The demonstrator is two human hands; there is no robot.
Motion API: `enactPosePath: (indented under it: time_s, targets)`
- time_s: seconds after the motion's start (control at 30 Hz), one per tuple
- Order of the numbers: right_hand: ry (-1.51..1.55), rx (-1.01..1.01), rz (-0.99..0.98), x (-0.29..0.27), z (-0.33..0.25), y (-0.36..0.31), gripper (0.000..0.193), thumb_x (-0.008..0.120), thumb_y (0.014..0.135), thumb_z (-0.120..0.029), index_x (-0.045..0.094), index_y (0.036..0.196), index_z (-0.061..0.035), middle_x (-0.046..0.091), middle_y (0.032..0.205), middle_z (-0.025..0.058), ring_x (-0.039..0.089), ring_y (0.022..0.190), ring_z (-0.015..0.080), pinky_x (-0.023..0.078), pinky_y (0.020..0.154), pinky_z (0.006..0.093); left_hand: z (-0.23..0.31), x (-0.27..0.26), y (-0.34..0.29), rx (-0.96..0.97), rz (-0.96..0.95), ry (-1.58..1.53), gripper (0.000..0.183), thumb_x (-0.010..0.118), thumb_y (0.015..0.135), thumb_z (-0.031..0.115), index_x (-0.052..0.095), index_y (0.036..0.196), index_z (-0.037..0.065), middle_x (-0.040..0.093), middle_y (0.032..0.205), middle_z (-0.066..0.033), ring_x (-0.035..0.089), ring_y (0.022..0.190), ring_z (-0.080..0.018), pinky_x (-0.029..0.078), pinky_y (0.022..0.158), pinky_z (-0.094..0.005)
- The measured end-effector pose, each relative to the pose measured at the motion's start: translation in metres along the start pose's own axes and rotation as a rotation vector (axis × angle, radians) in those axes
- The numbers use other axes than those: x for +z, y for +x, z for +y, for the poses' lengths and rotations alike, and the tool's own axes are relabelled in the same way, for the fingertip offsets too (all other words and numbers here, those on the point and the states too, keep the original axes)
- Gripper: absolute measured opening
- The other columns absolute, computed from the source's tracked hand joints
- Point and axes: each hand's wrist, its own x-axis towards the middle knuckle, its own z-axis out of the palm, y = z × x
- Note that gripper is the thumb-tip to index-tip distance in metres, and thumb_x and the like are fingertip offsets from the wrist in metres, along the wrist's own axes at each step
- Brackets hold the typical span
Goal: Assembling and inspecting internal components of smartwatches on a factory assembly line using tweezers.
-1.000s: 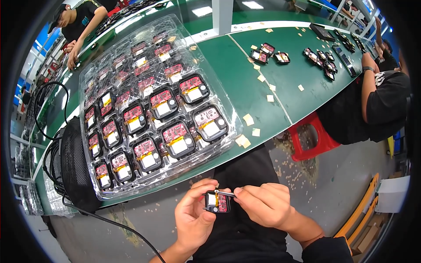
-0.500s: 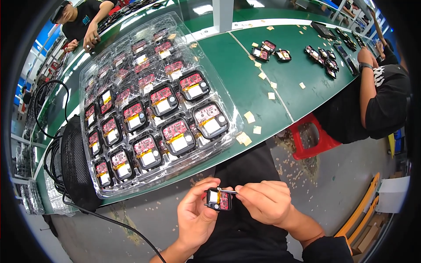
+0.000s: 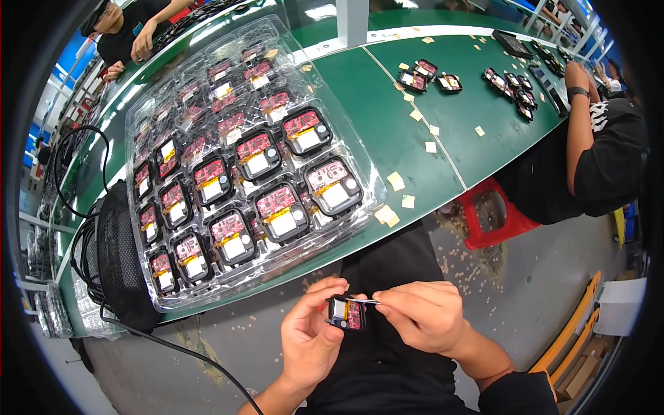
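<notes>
My left hand (image 3: 309,337) holds a small black smartwatch case (image 3: 346,314) by its edges, fingers on its left side, above my lap. Inside the case show a red circuit board, a white battery with yellow tape and a round silver part. Pinched in my right hand (image 3: 423,317) is a pair of metal tweezers (image 3: 366,301), whose tips reach the upper edge of the case. I cannot make out what the tips grip, if anything. Beyond my hands, a clear plastic tray (image 3: 370,207) carries several similar watch cases (image 3: 280,213) in its pockets.
The tray stands on a green workbench (image 3: 429,187) strewn with yellowish paper squares (image 3: 395,181). More watch cases (image 3: 510,88) lie farther right. A black mesh bag (image 3: 124,266) and a cable (image 3: 200,356) are at left. Near a red stool (image 3: 481,218) sits a co-worker; another works across the bench.
The watch case in my left hand has tilted a little. My right hand and the tweezers have shifted slightly. The co-worker across the bench has moved a hand.
</notes>
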Motion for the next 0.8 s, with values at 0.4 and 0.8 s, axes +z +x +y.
enactPosePath:
  time_s: [0.4,0.8]
  targets:
    - [-0.046,-0.067,0.048,0.0052,0.0019,-0.0038,0.026,0.084,0.077,-0.001,0.075,0.101,0.0003,0.073,0.083,0.0083,0.070,0.062,0.0202,0.055,0.055,0.0292,0.0036,0.0029,-0.0033,0.012,0.018,-0.020,0.066,0.083,0.090,0.038,0.058,0.135,-0.003,0.050,0.145,-0.0173,0.066,0.122,-0.0332,0.058,0.104,-0.0462]
    - [-0.069,-0.058,0.037,0.0067,0.0026,-0.0065,0.026,0.084,0.077,-0.001,0.075,0.101,-0.0001,0.074,0.082,0.0083,0.070,0.062,0.0201,0.055,0.055,0.0294,0.0005,0.0055,-0.0046,0.001,0.050,-0.003,0.065,0.082,0.092,0.039,0.058,0.134,-0.004,0.050,0.145,-0.0176,0.067,0.121,-0.0334,0.058,0.103,-0.0460]
